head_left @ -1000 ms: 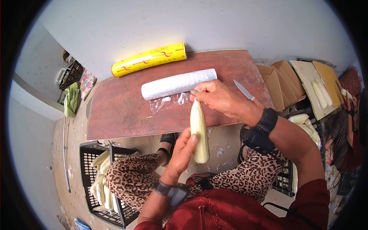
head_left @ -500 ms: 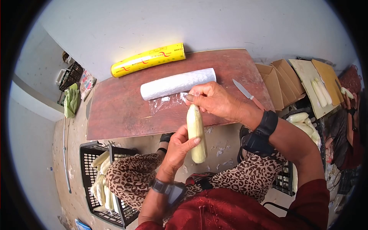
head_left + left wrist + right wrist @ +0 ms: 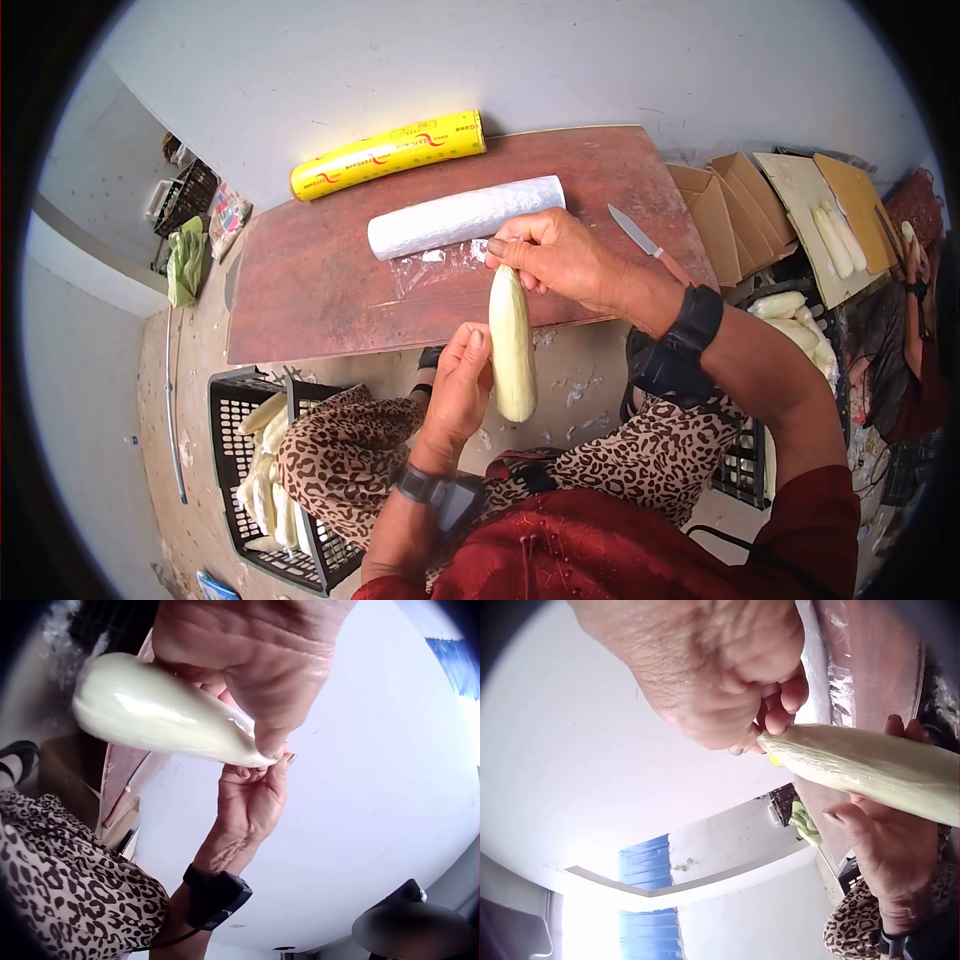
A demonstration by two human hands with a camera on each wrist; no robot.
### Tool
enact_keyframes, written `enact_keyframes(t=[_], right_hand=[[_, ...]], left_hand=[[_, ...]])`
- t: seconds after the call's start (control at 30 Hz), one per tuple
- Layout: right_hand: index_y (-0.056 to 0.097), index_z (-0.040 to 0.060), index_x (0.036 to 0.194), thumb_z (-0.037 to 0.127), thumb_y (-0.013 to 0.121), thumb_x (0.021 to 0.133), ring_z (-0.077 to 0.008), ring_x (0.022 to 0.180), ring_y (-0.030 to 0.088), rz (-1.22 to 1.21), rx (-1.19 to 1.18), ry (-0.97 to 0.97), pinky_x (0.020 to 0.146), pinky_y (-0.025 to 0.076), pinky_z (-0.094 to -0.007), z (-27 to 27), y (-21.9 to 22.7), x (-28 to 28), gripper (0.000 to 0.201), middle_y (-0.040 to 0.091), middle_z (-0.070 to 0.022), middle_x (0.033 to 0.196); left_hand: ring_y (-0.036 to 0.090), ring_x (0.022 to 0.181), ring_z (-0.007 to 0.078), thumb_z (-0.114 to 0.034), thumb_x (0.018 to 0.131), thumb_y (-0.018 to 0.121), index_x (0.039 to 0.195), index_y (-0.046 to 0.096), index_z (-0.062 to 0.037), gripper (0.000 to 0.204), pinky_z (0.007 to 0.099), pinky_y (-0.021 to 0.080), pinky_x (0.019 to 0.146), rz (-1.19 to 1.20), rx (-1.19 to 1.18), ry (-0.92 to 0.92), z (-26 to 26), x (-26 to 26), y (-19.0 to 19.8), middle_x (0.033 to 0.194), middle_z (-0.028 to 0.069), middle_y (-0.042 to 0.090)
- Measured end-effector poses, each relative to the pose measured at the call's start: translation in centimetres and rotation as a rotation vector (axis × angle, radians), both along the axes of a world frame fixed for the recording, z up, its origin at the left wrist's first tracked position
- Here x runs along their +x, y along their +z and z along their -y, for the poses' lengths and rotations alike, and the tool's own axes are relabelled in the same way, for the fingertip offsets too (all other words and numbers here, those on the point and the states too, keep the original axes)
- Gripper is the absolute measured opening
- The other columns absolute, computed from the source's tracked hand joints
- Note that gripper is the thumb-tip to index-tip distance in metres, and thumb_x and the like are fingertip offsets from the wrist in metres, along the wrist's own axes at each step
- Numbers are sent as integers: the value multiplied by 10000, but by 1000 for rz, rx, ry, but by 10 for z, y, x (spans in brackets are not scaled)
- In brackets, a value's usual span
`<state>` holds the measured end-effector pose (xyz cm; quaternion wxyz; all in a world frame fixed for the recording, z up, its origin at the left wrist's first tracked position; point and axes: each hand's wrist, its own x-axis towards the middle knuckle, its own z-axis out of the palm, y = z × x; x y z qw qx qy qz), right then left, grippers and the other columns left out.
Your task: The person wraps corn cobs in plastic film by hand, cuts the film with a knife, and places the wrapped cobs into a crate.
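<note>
A pale ear of corn (image 3: pixel 513 345) in its husk, with shiny clear film around it, hangs with its narrow end up over the table's front edge. My right hand (image 3: pixel 555 262) pinches that narrow tip between thumb and fingers. Lower down, my left hand (image 3: pixel 462 385) is beside the corn; in the right wrist view its thumb (image 3: pixel 847 825) stands away from the husk and its fingers reach behind. Just beyond my right hand lies a roll of cling film (image 3: pixel 465 217), its loose end (image 3: pixel 435 270) spread on the red-brown table (image 3: pixel 300 290).
A yellow printed roll (image 3: pixel 390 155) lies at the table's back edge. A knife (image 3: pixel 640 235) rests at the right. Black crates (image 3: pixel 230 400) of corn flank my legs. Cardboard (image 3: pixel 745 215) and a board (image 3: pixel 815 235) with two ears stand further right, near another person's hand (image 3: pixel 915 265).
My left thumb has lifted off the corn, and that hand has shifted slightly left and up. My right hand keeps its pinch on the tip, which has moved slightly left.
</note>
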<state>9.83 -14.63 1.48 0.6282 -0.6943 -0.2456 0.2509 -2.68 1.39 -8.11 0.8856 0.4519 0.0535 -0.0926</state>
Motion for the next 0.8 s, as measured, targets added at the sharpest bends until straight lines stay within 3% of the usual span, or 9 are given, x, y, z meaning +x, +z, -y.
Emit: enact_keyframes(t=[0.17, 0.27, 0.37, 0.47, 0.57, 0.67, 0.8], right_hand=[[664, -7, 907, 246, 568, 955, -43, 570, 469, 9, -25, -7, 500, 401, -203, -1, 2, -4, 276, 563, 3, 682], [664, -8, 907, 249, 568, 955, -45, 582, 478, 13, -18, 10, 515, 410, -206, -1, -2, -2, 278, 573, -1, 699], [666, -5, 905, 242, 572, 951, -46, 596, 484, 38, -13, 28, 537, 421, -213, -3, 0, -7, 269, 582, -1, 716], [669, -1, 893, 228, 575, 943, -45, 607, 489, 96, -11, 48, 553, 428, -218, -8, -3, -11, 252, 586, 5, 722], [668, 1, 873, 215, 577, 935, -45, 606, 490, 112, -58, 17, 546, 422, -218, -8, -3, -10, 240, 586, 7, 710], [665, 1, 853, 210, 577, 934, -46, 591, 485, 149, -179, -11, 525, 410, -217, -4, -8, 0, 240, 583, 7, 689], [664, 6, 841, 214, 577, 936, -45, 568, 471, 266, -303, -40, 497, 394, -222, -3, -18, 9, 244, 574, 12, 663]], left_hand=[[610, 933, 173, -349, 897, 640, 1120, 515, -46, 397, 343, 491, 861, 37, 57, 11, 1, -1, 3, 1049, 81, 618], [607, 904, 157, -359, 842, 701, 1180, 517, -43, 498, 328, 502, 837, 17, 48, -22, 4, -2, 22, 1020, 65, 619], [616, 900, 179, -345, 785, 751, 1243, 495, -36, 609, 329, 516, 807, -16, 35, -121, -2, -2, 14, 1000, 77, 622], [618, 875, 163, -172, 821, 718, 1156, 509, -48, 414, 320, 518, 788, 16, -19, -127, 8, -3, 27, 997, 86, 627], [632, 860, 199, -110, 817, 701, 1138, 501, -50, 383, 327, 528, 786, 27, -29, -129, 11, -2, 27, 990, 102, 627], [625, 853, 176, -112, 821, 706, 1110, 498, -48, 362, 299, 518, 772, -40, 104, -60, 13, -4, 28, 972, 94, 626], [586, 802, 117, -155, 845, 706, 1162, 506, -19, 399, 258, 489, 722, 111, 564, 62, 13, -3, 14, 920, 66, 628]])
